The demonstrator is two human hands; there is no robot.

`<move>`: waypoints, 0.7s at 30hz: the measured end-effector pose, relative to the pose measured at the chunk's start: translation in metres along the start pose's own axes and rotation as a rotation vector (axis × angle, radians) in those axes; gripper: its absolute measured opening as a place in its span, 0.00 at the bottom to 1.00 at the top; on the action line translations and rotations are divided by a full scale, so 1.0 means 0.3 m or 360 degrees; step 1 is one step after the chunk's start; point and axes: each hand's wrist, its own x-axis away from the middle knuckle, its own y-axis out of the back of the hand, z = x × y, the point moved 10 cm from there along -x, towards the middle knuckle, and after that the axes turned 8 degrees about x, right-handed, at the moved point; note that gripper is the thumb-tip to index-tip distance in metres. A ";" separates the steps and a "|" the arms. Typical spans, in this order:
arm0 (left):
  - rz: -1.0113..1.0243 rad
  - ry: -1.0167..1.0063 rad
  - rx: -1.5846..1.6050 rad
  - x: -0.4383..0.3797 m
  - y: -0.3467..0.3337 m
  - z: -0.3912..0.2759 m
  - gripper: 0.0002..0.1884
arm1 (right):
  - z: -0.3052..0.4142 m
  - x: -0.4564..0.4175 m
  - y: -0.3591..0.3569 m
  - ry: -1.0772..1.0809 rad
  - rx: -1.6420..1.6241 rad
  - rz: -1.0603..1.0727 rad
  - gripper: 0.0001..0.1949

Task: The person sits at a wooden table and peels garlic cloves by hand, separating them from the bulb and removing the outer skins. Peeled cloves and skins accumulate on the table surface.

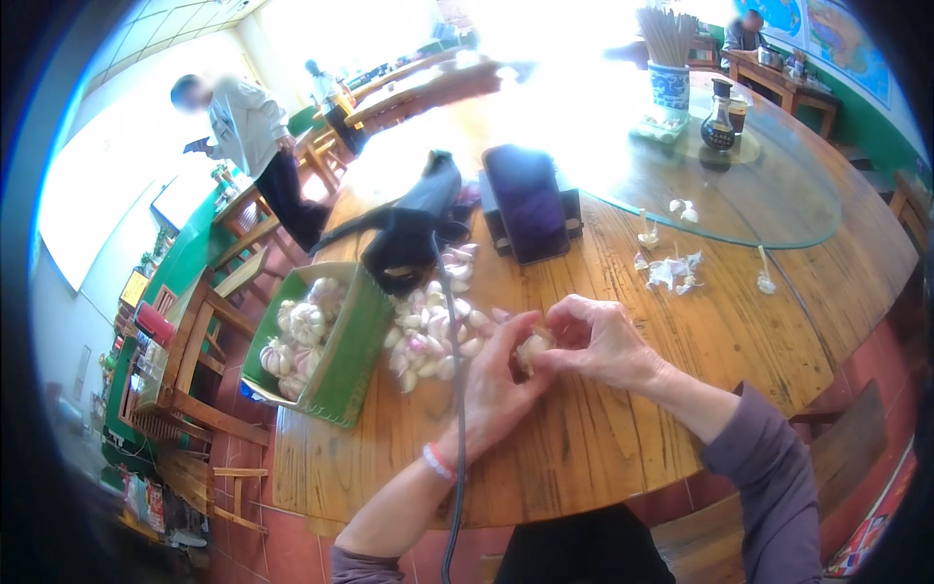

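Note:
Both my hands meet over the wooden table around a garlic bulb [535, 350], which my fingers partly cover. My left hand [503, 379] cups it from the left, and my right hand [606, 347] pinches it from the right with thumb and forefinger. Just left of my hands lies a pile of loose garlic cloves [430, 332]. A green cardboard box [350, 358] beside the pile holds whole garlic bulbs [303, 325]. To the right lie papery garlic skins [671, 271] and two garlic stems with root ends [765, 281] [648, 233].
A phone [527, 204] leans on a dark stand behind my hands, beside a black bag-like item [412, 226]. A cable runs over my left wrist. The glass turntable [795, 212] bears a sauce bottle [719, 120] and a chopstick holder [668, 87]. Other people are farther off.

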 end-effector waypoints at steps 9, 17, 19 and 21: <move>0.0062 0.0159 0.0107 0.004 -0.013 0.038 0.24 | -0.041 -0.007 0.004 -0.0093 -0.0045 -0.0009 0.16; 0.0090 -0.0068 -0.0056 0.008 -0.012 -0.029 0.25 | 0.005 -0.007 0.028 0.0090 0.0097 -0.0068 0.14; 0.0119 0.0185 0.0122 0.005 -0.031 0.032 0.26 | -0.016 -0.014 0.030 0.0050 0.0143 -0.0018 0.11; 0.0126 0.0141 0.0200 0.001 -0.028 0.035 0.26 | -0.041 -0.022 0.018 -0.0029 0.0047 0.0029 0.10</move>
